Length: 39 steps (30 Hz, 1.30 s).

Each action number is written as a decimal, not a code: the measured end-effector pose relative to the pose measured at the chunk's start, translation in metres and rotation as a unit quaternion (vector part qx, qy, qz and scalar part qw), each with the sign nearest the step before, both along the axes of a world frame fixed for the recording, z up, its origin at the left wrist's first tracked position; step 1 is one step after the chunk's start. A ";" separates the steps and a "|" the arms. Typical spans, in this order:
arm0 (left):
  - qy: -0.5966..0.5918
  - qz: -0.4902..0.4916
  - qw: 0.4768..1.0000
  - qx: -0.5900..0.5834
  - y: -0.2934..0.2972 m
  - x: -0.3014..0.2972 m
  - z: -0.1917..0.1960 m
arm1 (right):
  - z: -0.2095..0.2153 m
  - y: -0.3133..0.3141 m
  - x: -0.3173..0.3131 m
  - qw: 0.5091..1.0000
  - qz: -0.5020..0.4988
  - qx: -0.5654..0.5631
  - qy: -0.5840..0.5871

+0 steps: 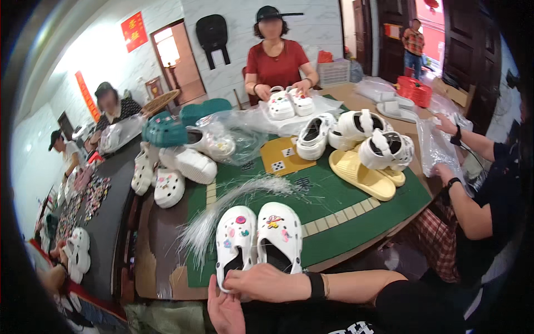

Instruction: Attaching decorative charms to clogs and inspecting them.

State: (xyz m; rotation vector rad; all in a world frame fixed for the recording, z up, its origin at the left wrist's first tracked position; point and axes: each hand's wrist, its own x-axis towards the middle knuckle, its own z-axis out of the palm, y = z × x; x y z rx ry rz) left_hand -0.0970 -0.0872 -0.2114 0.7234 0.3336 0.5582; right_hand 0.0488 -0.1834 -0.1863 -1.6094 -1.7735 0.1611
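Two white clogs with colourful charms stand side by side at the table's near edge: a left clog [236, 234] and a right clog [279, 234]. My right hand [262, 281], with a black band at its wrist, reaches across the heel ends. Its fingers are bent closed at the left clog's heel. Below that heel my left hand [227, 316] is turned palm up, one finger stretched upward and the others partly covered by my right hand. Just beyond the clogs a bundle of thin clear plastic strands [214, 222] fans over the green mat [345, 222].
White clogs [169, 188], teal clogs [164, 129] and yellow slides [364, 175] lie around the table. Opposite, a person in a red shirt [281, 58] handles white clogs on plastic. A person at right holds a clear bag [436, 147]. Loose charms [97, 197] cover part of the left table.
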 end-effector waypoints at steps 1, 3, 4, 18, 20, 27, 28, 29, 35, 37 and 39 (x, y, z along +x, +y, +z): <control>0.007 0.011 1.000 0.008 -0.004 0.001 0.004 | -0.002 0.001 0.001 1.000 -0.001 0.002 -0.009; -0.013 0.006 1.000 0.006 -0.003 0.001 0.008 | 0.003 0.001 0.000 0.999 -0.016 0.010 -0.029; -0.034 -0.013 0.999 0.005 -0.001 0.003 0.008 | 0.006 0.000 -0.001 1.000 -0.001 0.009 -0.028; -0.071 0.014 0.994 -0.078 0.000 0.002 -0.005 | 0.041 0.004 -0.025 0.973 -0.124 0.007 -0.195; -0.109 0.003 0.990 -0.085 -0.003 0.008 -0.012 | 0.037 0.001 -0.021 0.968 -0.128 0.014 -0.217; -0.124 0.088 0.983 -0.108 -0.016 0.010 -0.010 | 0.036 0.002 -0.020 0.974 -0.124 -0.008 -0.188; -0.125 0.092 0.982 -0.109 -0.013 0.009 -0.013 | 0.036 0.002 -0.021 0.974 -0.128 -0.007 -0.185; -0.113 0.048 0.987 -0.099 -0.008 0.008 -0.018 | 0.038 0.003 -0.022 0.975 -0.122 -0.009 -0.185; -0.116 -0.030 0.991 -0.067 -0.001 0.006 -0.021 | 0.030 0.003 -0.013 0.988 -0.137 0.019 -0.067; -0.105 -0.045 0.992 -0.059 0.001 0.004 -0.016 | 0.032 -0.001 -0.011 0.991 -0.134 0.021 -0.004; -0.065 -0.060 0.995 -0.038 0.005 -0.002 -0.011 | 0.034 -0.010 -0.005 0.984 -0.129 -0.015 0.120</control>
